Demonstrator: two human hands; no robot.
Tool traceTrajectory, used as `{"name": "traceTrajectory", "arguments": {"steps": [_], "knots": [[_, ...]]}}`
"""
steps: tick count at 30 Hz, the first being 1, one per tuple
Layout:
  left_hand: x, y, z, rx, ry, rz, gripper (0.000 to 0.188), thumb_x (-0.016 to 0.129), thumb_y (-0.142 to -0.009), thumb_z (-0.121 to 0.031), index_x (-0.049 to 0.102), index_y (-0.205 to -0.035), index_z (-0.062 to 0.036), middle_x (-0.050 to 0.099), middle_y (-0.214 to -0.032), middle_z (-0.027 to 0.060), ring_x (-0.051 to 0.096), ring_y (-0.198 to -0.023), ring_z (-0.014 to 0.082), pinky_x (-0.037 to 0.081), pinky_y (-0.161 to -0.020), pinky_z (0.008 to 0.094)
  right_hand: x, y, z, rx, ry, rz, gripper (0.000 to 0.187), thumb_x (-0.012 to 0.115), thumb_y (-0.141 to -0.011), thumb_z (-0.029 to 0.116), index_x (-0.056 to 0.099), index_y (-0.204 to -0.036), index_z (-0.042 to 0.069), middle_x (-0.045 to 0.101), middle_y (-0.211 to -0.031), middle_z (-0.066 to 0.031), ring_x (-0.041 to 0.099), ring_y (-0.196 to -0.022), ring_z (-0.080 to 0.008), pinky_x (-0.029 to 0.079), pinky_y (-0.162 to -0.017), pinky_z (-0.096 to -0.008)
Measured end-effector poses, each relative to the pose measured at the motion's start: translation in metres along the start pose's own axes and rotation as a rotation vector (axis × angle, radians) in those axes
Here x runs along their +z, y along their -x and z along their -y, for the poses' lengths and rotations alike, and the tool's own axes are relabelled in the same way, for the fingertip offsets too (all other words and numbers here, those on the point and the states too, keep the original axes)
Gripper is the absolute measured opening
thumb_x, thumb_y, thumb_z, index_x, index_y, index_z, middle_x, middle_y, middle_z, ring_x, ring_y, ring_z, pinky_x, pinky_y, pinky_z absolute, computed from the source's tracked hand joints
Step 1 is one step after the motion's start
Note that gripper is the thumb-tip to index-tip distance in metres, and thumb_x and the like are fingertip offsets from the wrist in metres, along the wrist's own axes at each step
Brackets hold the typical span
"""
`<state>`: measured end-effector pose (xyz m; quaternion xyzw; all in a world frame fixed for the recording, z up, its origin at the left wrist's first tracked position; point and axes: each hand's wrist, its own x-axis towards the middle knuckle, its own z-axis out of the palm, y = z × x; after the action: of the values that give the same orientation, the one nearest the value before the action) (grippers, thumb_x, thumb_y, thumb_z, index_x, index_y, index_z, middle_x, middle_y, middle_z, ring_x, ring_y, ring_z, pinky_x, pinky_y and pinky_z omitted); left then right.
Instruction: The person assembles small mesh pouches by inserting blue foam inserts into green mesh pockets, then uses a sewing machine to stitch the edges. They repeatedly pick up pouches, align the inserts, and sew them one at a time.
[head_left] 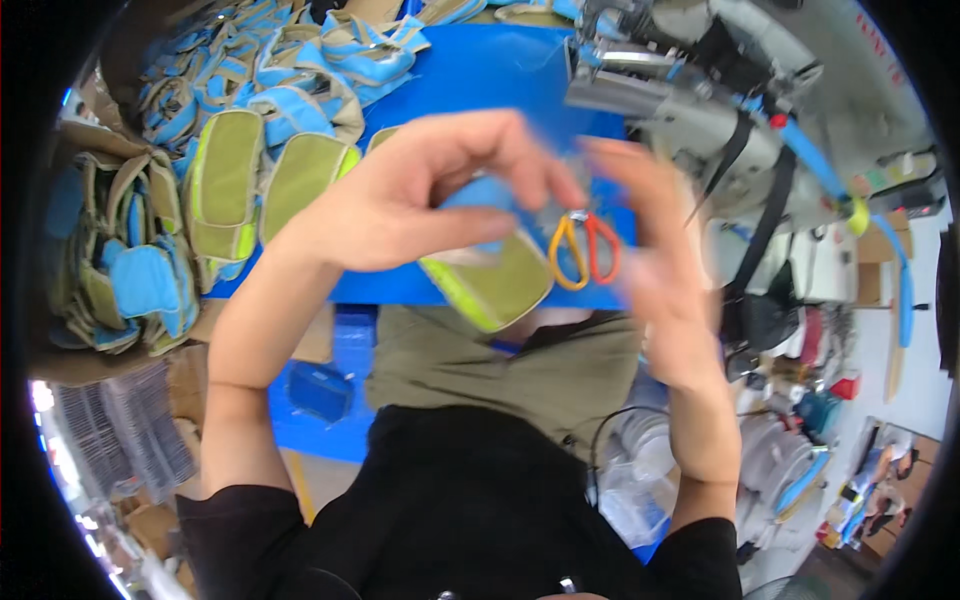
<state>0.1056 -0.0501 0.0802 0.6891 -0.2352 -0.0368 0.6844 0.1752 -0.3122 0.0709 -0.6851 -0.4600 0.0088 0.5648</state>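
Observation:
My left hand (pixel 430 190) hovers above the blue table, fingers curved and the thumb well apart from them. Behind its fingers lies an olive-green fabric pouch (pixel 490 280) with a bright yellow-green edge, near the front of the table. A patch of blue fabric shows between thumb and fingers; contact with it cannot be made out. My right hand (pixel 665 250) is raised to the right, smeared by motion, with thumb and fingers spread. Between the hands are scissors (pixel 570 255) with one yellow and one red handle loop; their blades are mostly hidden.
More olive pouches (pixel 225 185) lie at the left of the blue table (pixel 490 70), before a heap of blue and beige fabric pieces (pixel 290 70). A filled carton (pixel 125 260) stands at far left. A sewing machine (pixel 690 100) takes up the back right.

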Motion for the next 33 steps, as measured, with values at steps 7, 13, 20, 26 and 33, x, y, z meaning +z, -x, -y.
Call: {"name": "traceTrajectory", "arguments": {"steps": [7,13,20,26,33], "knots": [[-0.024,0.029,-0.013,-0.116,-0.066,-0.084,0.026,0.065,-0.089,0.003,0.06,-0.113,-0.0054,0.063,-0.131,0.0195,0.06,-0.113,0.0123,0.05,-0.095,0.0294,0.09,-0.005,-0.028,0.504,-0.856,0.268,0.038,0.071,-0.099,0.028,0.065,-0.119,-0.003,0.069,-0.105,-0.0036,0.06,-0.093,-0.0059,0.049,-0.08,-0.0249],[-0.047,0.074,0.0,-0.622,-0.272,0.121,0.038,0.082,-0.084,-0.013,0.064,-0.115,0.0008,0.069,-0.088,0.0018,0.062,-0.074,0.0046,0.049,-0.062,0.0207,0.08,0.011,-0.03,0.493,-0.717,0.232,0.023,0.078,-0.094,0.019,0.073,-0.104,-0.001,0.07,-0.088,0.0007,0.059,-0.077,-0.0029,0.047,-0.067,-0.021],[-0.065,0.103,-0.009,-0.65,-0.281,0.03,0.021,0.085,-0.079,-0.011,0.068,-0.077,0.0005,0.06,-0.068,-0.0026,0.052,-0.062,0.0031,0.04,-0.055,0.0222,0.088,0.035,-0.039,0.51,-0.497,0.289,0.021,0.081,-0.09,0.019,0.07,-0.089,0.002,0.062,-0.072,0.0046,0.053,-0.065,-0.001,0.04,-0.056,-0.0206],[-0.077,0.118,-0.001,-0.675,-0.228,0.047,0.032,0.088,-0.076,-0.02,0.061,-0.081,-0.0027,0.058,-0.07,-0.0046,0.05,-0.063,0.0023,0.038,-0.056,0.0212,0.105,0.044,-0.047,0.565,-0.515,0.303,0.021,0.081,-0.089,0.019,0.07,-0.085,0.002,0.061,-0.069,0.0045,0.051,-0.06,-0.0008,0.038,-0.051,-0.0209],[-0.085,0.128,-0.003,-0.715,-0.213,-0.078,0.037,0.089,-0.076,-0.024,0.056,-0.079,-0.0076,0.057,-0.073,-0.0051,0.049,-0.065,0.0027,0.036,-0.058,0.0201,0.107,0.044,-0.055,0.601,-0.486,0.298,0.021,0.081,-0.089,0.02,0.071,-0.087,0.002,0.061,-0.069,0.0043,0.052,-0.059,-0.0009,0.038,-0.049,-0.021]]}}
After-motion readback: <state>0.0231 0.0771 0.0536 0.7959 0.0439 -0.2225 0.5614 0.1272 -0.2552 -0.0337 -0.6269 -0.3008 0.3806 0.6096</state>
